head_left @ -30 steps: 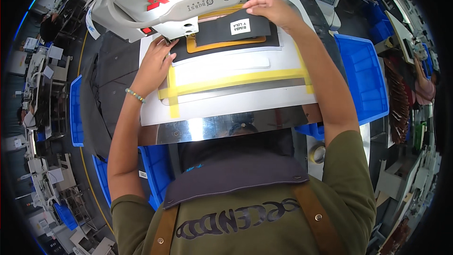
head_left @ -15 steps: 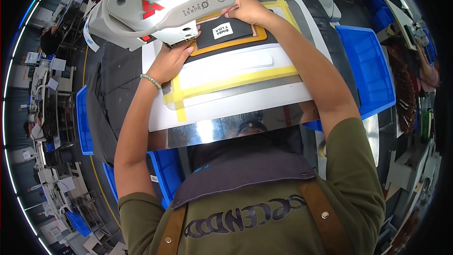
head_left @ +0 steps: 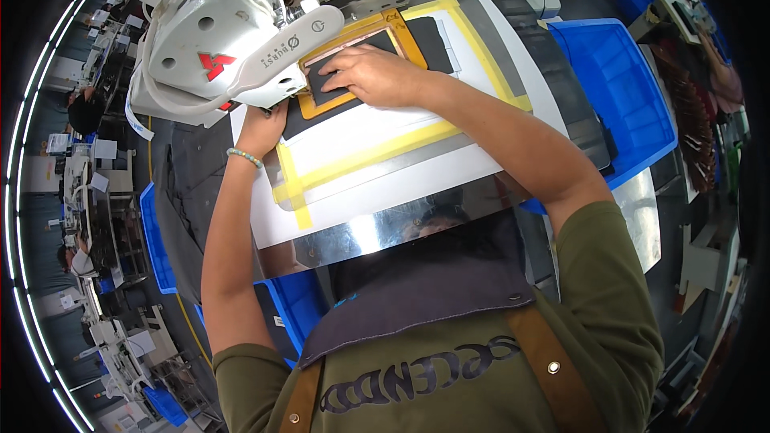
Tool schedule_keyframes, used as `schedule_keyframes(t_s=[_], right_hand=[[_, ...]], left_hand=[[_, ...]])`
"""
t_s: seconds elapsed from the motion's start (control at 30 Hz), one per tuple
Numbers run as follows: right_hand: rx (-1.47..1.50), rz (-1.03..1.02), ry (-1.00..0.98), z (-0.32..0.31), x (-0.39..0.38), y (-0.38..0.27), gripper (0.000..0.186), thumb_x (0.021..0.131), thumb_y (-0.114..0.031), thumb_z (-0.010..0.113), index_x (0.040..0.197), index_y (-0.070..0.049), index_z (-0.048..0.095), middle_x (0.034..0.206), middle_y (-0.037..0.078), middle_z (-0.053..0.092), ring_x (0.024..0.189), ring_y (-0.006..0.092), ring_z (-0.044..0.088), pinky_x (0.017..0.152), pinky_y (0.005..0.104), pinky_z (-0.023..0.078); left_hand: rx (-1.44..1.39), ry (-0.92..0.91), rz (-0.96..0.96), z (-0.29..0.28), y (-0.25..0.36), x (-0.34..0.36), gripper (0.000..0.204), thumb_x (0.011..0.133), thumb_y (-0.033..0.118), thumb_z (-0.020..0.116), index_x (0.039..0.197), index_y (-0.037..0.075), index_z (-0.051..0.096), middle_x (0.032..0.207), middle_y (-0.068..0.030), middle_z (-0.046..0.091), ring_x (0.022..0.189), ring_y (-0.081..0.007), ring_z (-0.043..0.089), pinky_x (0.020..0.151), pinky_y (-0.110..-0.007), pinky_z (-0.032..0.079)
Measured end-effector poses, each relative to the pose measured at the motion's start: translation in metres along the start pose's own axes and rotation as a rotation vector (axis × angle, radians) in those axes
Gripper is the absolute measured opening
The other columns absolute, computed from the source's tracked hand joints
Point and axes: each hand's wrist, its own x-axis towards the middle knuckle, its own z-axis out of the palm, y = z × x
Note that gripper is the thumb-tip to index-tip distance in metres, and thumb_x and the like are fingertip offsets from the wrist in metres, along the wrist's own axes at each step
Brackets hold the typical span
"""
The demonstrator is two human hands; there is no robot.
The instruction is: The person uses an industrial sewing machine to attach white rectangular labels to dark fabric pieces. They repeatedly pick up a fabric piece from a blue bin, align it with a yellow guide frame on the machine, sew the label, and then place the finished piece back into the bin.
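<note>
Fingers [head_left: 345, 66] of the right hand [head_left: 377, 78] are slightly spread, palm down, reaching across the black panel [head_left: 382, 42], and that panel sits right inside the yellow frame [head_left: 414, 42] under the machine's edge! Over to the left hand [head_left: 265, 130], just beside the frame's near left corner, where the machine [head_left: 220, 32] covers the fingertips, so spread or pinching, I cannot tell; nearer the body, yellow tape [head_left: 321, 177] runs across above the white sheet's [head_left: 385, 197] lower edge.
</note>
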Motion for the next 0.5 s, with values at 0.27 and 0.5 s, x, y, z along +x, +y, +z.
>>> schedule_keyframes(t_s=[0.27,0.5], right_hand=[[0.033,-0.049,-0.008,0.001,0.000,0.002,0.040,0.092,0.001,0.052,0.122,-0.014,0.073,0.140,0.007,0.060,0.135,0.0268,0.049,0.117,0.0411,0.037],[0.078,-0.125,0.121,0.006,0.001,0.003,0.042,0.091,0.001,0.050,0.122,-0.016,0.074,0.137,0.008,0.062,0.132,0.0267,0.051,0.117,0.0409,0.037]], left_hand=[[0.315,0.014,0.093,-0.002,0.028,0.002,0.023,0.094,0.013,0.059,0.113,0.004,0.068,0.108,-0.0220,0.070,0.101,-0.0431,0.065,0.088,-0.048,0.051],[0.176,-0.058,-0.005,-0.003,0.029,0.006,0.027,0.103,0.018,0.052,0.124,0.006,0.062,0.118,-0.0199,0.067,0.108,-0.0425,0.061,0.092,-0.047,0.049]])
